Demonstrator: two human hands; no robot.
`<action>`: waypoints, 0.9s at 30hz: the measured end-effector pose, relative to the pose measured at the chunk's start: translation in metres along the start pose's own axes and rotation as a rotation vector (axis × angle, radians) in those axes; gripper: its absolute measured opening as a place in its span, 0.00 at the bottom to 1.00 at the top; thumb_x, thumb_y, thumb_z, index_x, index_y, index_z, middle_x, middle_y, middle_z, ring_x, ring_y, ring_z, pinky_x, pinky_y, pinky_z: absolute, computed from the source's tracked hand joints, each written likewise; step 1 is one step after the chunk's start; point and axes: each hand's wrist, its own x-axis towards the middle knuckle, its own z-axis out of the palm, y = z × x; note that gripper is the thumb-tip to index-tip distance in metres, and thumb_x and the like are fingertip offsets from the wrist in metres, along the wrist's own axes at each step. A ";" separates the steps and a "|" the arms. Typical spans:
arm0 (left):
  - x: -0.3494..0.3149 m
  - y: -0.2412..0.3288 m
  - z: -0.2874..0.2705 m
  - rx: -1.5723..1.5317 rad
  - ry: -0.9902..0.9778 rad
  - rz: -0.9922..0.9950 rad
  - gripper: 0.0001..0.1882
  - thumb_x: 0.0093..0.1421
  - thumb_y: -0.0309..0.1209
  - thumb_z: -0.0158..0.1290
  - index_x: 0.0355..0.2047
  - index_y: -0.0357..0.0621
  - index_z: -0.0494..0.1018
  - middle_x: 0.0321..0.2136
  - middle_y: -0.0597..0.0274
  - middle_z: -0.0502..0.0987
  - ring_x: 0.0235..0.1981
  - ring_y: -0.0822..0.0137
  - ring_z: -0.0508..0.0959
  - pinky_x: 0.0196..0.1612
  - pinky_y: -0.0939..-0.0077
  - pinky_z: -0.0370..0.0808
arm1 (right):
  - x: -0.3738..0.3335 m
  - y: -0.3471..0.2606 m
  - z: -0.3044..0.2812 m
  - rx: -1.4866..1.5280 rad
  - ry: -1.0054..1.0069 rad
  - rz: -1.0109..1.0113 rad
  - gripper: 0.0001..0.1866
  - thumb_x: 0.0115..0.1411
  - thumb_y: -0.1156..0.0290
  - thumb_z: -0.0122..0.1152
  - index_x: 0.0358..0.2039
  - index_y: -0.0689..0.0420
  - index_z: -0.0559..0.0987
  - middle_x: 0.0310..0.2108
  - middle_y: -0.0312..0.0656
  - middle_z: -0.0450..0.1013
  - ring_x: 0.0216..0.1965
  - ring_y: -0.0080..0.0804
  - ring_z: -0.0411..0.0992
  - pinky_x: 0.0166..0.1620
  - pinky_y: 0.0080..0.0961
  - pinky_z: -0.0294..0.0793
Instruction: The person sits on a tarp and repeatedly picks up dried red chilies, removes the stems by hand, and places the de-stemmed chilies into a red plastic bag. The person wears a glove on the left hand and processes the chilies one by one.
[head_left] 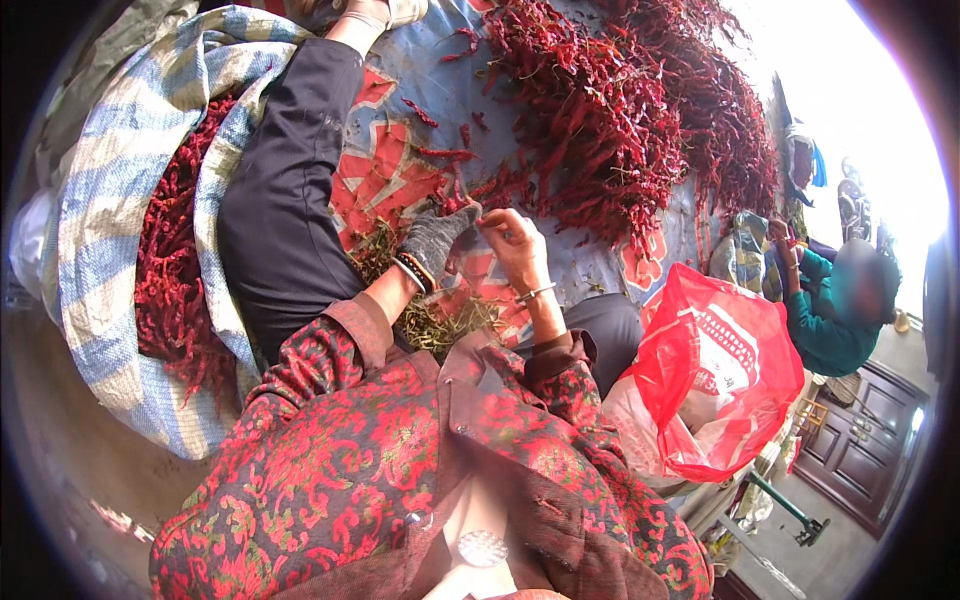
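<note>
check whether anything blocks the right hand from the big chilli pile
Nothing visible does: the blue and red sheet shows between the right hand and the big chilli pile.

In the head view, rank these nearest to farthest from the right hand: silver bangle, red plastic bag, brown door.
From the right hand:
1. Silver bangle: around its wrist.
2. Red plastic bag: to the right, beside the knee.
3. Brown door: lower right, background.

a panelled door point(862, 445) and heaped chillies point(610, 130) suggest a home workspace.
</note>
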 end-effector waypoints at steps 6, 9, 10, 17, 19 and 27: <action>-0.008 0.003 0.006 0.287 -0.045 0.020 0.08 0.55 0.35 0.60 0.30 0.48 0.75 0.21 0.74 0.74 0.19 0.80 0.69 0.21 0.82 0.66 | 0.003 0.001 -0.015 0.303 -0.060 0.171 0.11 0.58 0.68 0.58 0.37 0.62 0.76 0.31 0.36 0.75 0.32 0.20 0.70 0.36 0.20 0.70; -0.021 0.006 0.011 0.330 -0.245 -0.017 0.07 0.57 0.33 0.57 0.32 0.45 0.74 0.23 0.71 0.75 0.23 0.78 0.70 0.24 0.82 0.67 | 0.010 -0.017 -0.018 0.412 -0.219 0.324 0.11 0.58 0.66 0.59 0.35 0.62 0.76 0.29 0.35 0.75 0.31 0.19 0.70 0.36 0.19 0.69; -0.018 0.000 0.009 0.280 -0.250 0.029 0.07 0.57 0.33 0.56 0.32 0.45 0.73 0.23 0.70 0.74 0.23 0.78 0.71 0.25 0.82 0.67 | 0.008 -0.014 -0.012 0.446 -0.207 0.348 0.11 0.58 0.66 0.59 0.34 0.61 0.77 0.27 0.33 0.74 0.30 0.18 0.68 0.34 0.18 0.69; -0.026 0.007 0.011 0.594 -0.403 -0.105 0.06 0.58 0.31 0.56 0.33 0.44 0.73 0.22 0.69 0.73 0.23 0.76 0.72 0.27 0.80 0.71 | -0.007 0.007 0.000 -0.474 0.249 -0.113 0.09 0.54 0.68 0.60 0.24 0.57 0.71 0.22 0.41 0.72 0.26 0.38 0.71 0.27 0.33 0.70; -0.036 -0.006 0.012 0.324 -0.271 -0.147 0.06 0.58 0.31 0.54 0.27 0.43 0.71 0.18 0.66 0.72 0.20 0.73 0.73 0.24 0.79 0.70 | -0.020 0.011 -0.007 -0.558 -0.173 0.090 0.07 0.53 0.68 0.58 0.28 0.55 0.70 0.27 0.45 0.72 0.32 0.47 0.71 0.32 0.41 0.70; -0.018 0.026 0.008 0.128 0.247 -0.007 0.07 0.53 0.31 0.60 0.24 0.49 0.71 0.16 0.74 0.69 0.17 0.77 0.67 0.22 0.81 0.65 | 0.063 0.029 -0.024 -0.685 0.090 -0.156 0.11 0.51 0.74 0.53 0.37 0.49 0.75 0.38 0.38 0.71 0.37 0.42 0.71 0.38 0.36 0.75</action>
